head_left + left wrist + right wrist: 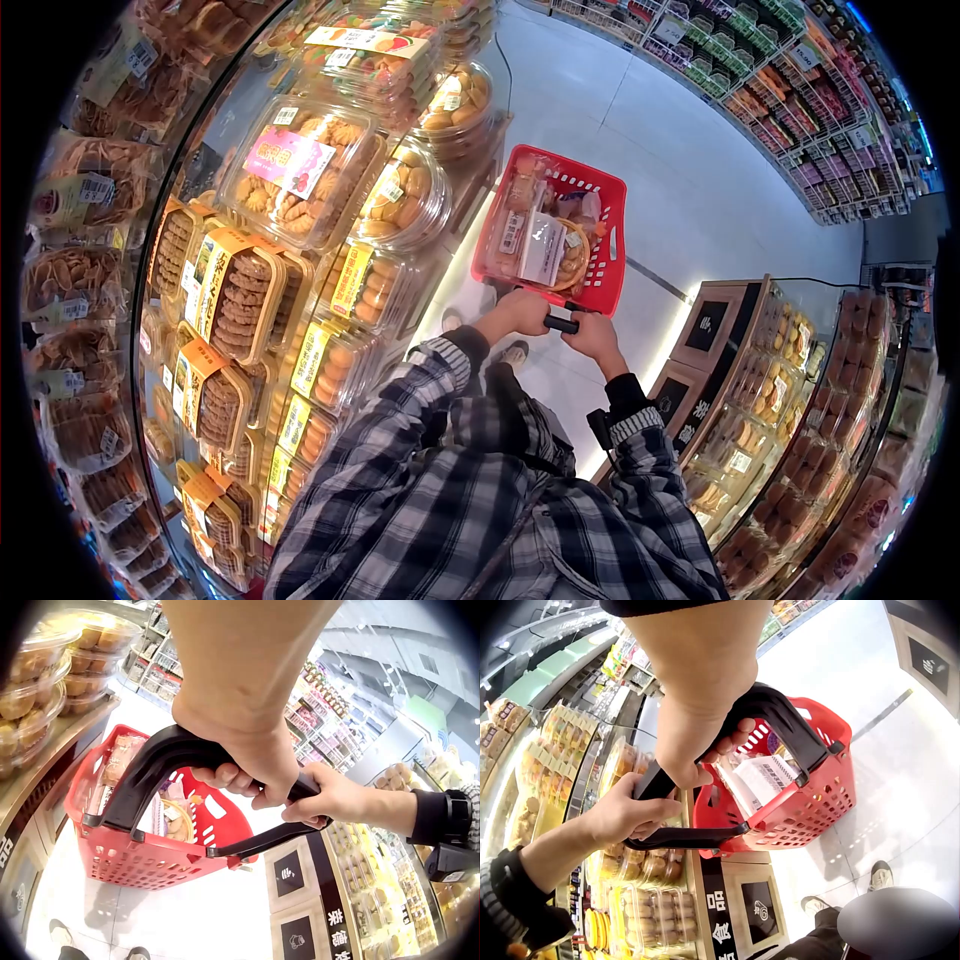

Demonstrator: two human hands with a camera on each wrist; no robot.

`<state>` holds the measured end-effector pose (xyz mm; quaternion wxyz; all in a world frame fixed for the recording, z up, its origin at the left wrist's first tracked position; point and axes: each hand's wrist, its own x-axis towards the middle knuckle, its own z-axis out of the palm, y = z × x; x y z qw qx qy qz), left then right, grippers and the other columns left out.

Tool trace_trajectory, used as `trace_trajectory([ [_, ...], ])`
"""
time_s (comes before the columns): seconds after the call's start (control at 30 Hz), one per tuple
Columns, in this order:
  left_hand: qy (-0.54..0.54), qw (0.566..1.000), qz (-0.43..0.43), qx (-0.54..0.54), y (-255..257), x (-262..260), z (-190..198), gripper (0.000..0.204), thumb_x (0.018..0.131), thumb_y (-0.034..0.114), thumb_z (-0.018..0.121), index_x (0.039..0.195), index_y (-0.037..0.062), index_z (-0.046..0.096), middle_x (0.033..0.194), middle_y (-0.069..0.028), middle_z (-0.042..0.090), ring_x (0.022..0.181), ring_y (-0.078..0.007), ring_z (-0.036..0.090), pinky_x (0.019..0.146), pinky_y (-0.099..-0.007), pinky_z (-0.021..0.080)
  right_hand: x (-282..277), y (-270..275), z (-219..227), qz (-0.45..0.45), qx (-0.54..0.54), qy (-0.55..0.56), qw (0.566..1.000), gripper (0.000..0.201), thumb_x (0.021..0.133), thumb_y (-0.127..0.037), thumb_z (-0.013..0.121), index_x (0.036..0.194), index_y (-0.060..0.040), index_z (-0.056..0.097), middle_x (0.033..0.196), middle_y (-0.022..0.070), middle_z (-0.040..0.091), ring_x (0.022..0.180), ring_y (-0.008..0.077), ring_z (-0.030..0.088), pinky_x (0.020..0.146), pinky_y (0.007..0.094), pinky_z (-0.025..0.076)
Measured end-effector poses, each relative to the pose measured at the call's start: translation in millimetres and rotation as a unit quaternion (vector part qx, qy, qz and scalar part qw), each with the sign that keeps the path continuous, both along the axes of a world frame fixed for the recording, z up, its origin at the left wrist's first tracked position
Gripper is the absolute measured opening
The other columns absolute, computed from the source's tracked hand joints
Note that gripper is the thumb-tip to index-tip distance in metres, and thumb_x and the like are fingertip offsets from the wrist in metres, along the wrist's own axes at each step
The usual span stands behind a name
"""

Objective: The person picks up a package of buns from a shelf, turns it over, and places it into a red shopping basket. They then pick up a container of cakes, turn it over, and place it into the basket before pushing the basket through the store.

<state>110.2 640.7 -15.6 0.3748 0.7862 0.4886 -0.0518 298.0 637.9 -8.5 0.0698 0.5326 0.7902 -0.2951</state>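
Red basket [142,859], left hand [522,312] and right hand [595,338] gripping its black handle [567,325], sign [720,928] reading 食品, package label [766,778] perhaps Chinese.

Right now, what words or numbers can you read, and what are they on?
"食品": left black strip
"荣德": right black strip
Both strips run past the picture edge, so there may be more.
Food labels and the white label in the basket: too small or blurred for me.
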Motion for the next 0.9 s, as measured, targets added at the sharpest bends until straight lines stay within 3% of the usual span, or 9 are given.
trace_trajectory([
  [0.9,-0.002,0.997,-0.07,0.043,-60,48,0,0.024,0.062,0.031,0.061,0.07,0.009,0.065,0.067,-0.0128,0.061,0.068,-0.0293,0.061,0.064,-0.0403,0.048,48,-83,2,-0.059,0.018,0.042,0.997,0.022,0.061,-0.028,0.062,0.07,-0.007,0.062,0.066,0.0148,0.06,0.066,0.0332,0.059,0.062,0.0418,0.047],
])
